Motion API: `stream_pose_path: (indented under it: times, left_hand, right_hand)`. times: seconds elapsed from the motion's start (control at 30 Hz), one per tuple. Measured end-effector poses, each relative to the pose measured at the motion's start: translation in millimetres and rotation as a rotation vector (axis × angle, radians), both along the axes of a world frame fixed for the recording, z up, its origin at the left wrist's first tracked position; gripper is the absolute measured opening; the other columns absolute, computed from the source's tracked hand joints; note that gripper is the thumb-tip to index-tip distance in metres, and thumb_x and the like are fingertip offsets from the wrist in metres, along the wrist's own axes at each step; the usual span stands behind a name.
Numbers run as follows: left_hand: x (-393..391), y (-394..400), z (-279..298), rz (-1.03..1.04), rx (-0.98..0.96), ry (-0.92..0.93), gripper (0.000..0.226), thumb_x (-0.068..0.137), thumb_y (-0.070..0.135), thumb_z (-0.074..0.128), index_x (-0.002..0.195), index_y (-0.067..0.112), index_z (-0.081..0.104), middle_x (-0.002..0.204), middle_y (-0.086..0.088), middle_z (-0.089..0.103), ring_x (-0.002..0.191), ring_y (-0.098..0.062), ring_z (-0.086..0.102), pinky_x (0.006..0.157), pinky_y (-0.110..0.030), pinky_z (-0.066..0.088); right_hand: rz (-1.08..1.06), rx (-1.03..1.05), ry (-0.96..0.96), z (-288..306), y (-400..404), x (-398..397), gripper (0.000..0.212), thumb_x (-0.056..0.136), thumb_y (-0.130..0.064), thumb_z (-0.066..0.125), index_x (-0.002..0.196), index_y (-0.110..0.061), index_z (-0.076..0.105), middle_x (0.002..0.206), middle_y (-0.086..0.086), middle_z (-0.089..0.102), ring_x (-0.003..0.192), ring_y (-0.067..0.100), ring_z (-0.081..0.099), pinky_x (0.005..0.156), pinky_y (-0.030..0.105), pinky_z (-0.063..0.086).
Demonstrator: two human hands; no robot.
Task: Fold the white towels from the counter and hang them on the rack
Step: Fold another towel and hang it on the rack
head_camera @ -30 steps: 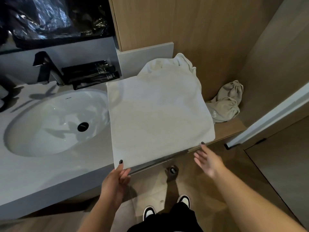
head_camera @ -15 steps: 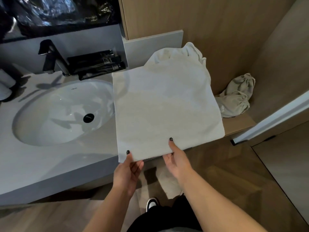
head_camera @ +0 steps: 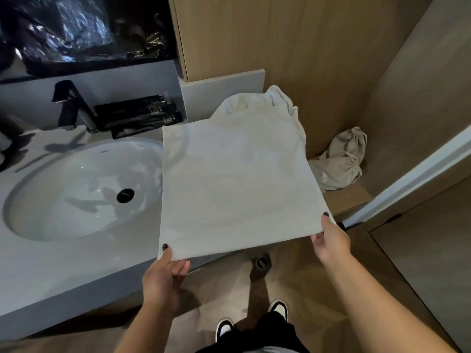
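A white towel (head_camera: 234, 184), folded flat into a near square, lies on the right end of the grey counter (head_camera: 63, 271) and partly overlaps the sink. My left hand (head_camera: 165, 273) pinches its near left corner, thumb on top. My right hand (head_camera: 331, 240) pinches the near right corner, thumb on top as well. Behind the folded towel a crumpled white towel (head_camera: 270, 98) pokes out against the wooden wall. No rack is in view.
An oval white sink (head_camera: 76, 189) with a black faucet (head_camera: 71, 105) fills the counter's left. Black toiletry tubes (head_camera: 140, 115) lie behind it. Beige cloth bags (head_camera: 341, 159) sit on a wooden shelf at right. A door edge (head_camera: 420, 169) runs diagonally right.
My right hand has slid from the middle of the towel's near edge to its right corner and taken hold. My left hand kept its pinch on the left corner.
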State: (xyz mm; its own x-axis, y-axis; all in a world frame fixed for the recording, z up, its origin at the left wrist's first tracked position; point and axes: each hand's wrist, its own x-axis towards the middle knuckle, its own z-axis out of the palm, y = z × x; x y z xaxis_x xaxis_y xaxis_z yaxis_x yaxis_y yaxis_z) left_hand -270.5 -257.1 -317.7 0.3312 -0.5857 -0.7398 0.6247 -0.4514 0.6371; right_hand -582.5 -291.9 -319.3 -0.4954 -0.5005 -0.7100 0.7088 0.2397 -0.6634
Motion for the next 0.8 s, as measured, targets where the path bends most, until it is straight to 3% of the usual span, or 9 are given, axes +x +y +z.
stream_pose_path:
  times: [0.07,0.17,0.27,0.37,0.5,0.57,0.63,0.73,0.8]
  left_hand:
    - [5.2,0.6,1.9,-0.034,-0.026,-0.088,0.017,0.099,0.014,0.056,0.115,0.007,0.054,0.089,-0.011,0.066,0.079,-0.02,0.065,0.093,-0.032,0.055]
    - [18.6,2.2,4.6,-0.191,-0.132,-0.508,0.016,0.098,0.016,0.058,0.115,0.017,0.056,0.098,-0.017,0.069,0.075,-0.021,0.064,0.069,-0.029,0.054]
    - [34.4,-3.8,21.4,-0.393,-0.289,-0.762,0.025,0.101,0.015,0.052,0.122,0.028,0.056,0.091,-0.004,0.067,0.074,-0.021,0.063,0.066,-0.026,0.05]
    - [51.6,-16.8,44.1,-0.544,-0.374,-0.77,0.026,0.101,0.01,0.049,0.114,0.023,0.068,0.099,-0.001,0.068,0.088,-0.024,0.066,0.067,-0.015,0.054]
    - [68.0,-25.2,67.8,-0.735,-0.429,-0.635,0.037,0.087,-0.002,0.068,0.114,0.024,0.068,0.098,-0.004,0.073,0.086,-0.016,0.071,0.07,-0.009,0.053]
    - [72.9,-27.7,72.6,-0.798,-0.434,-0.704,0.041,0.081,-0.004,0.073,0.109,0.026,0.069,0.094,-0.001,0.076,0.085,-0.014,0.073,0.074,-0.014,0.055]
    - [78.8,-29.6,73.6,-0.765,-0.451,-0.805,0.03,0.083,-0.002,0.072,0.098,0.023,0.073,0.086,0.007,0.076,0.082,-0.009,0.072,0.074,-0.011,0.054]
    - [85.8,-26.7,72.8,-0.704,-0.46,-0.882,0.02,0.088,0.004,0.069,0.08,0.021,0.076,0.073,0.002,0.074,0.066,-0.002,0.066,0.061,-0.007,0.046]
    - [87.6,-23.0,66.4,-0.697,-0.463,-0.899,0.023,0.088,0.01,0.071,0.072,0.025,0.076,0.077,-0.002,0.071,0.066,-0.004,0.062,0.061,-0.01,0.043]
  right_hand:
    - [0.074,0.018,0.124,3.7,4.6,-9.8,0.004,0.095,-0.009,0.061,0.096,-0.012,0.064,0.095,0.007,0.072,0.091,0.019,0.07,0.085,0.036,0.056]
    - [0.321,0.028,0.405,11.3,11.8,-24.0,0.012,0.096,-0.012,0.059,0.107,-0.016,0.062,0.097,0.011,0.07,0.084,0.023,0.069,0.072,0.035,0.057]
    - [0.619,-0.014,0.683,29.8,14.4,-36.0,0.018,0.099,-0.017,0.055,0.116,-0.021,0.059,0.087,0.015,0.069,0.061,0.022,0.065,0.059,0.031,0.055]
    - [0.746,-0.113,0.69,54.8,10.6,-47.6,0.023,0.102,-0.009,0.045,0.112,-0.012,0.067,0.084,0.019,0.065,0.062,0.024,0.064,0.058,0.028,0.054]
    - [0.847,-0.231,0.426,82.9,1.9,-61.4,0.034,0.097,0.009,0.042,0.111,-0.003,0.07,0.108,0.019,0.07,0.09,0.028,0.07,0.073,0.028,0.06]
    - [0.947,-0.258,0.494,88.5,0.5,-65.4,0.039,0.092,0.017,0.046,0.115,-0.005,0.069,0.11,0.017,0.07,0.095,0.026,0.07,0.075,0.024,0.058]
    - [1.016,-0.241,0.682,92.6,2.1,-62.8,0.035,0.088,0.012,0.058,0.111,-0.012,0.071,0.104,0.014,0.072,0.092,0.023,0.069,0.074,0.02,0.056]
    - [0.892,-0.255,0.793,88.9,8.4,-58.0,0.018,0.082,-0.007,0.071,0.099,-0.013,0.073,0.089,0.006,0.076,0.086,0.023,0.07,0.068,0.018,0.056]
    - [0.814,-0.257,0.817,80.8,16.8,-56.7,0.015,0.087,-0.001,0.065,0.095,-0.011,0.072,0.078,0.002,0.075,0.082,0.027,0.069,0.063,0.016,0.055]
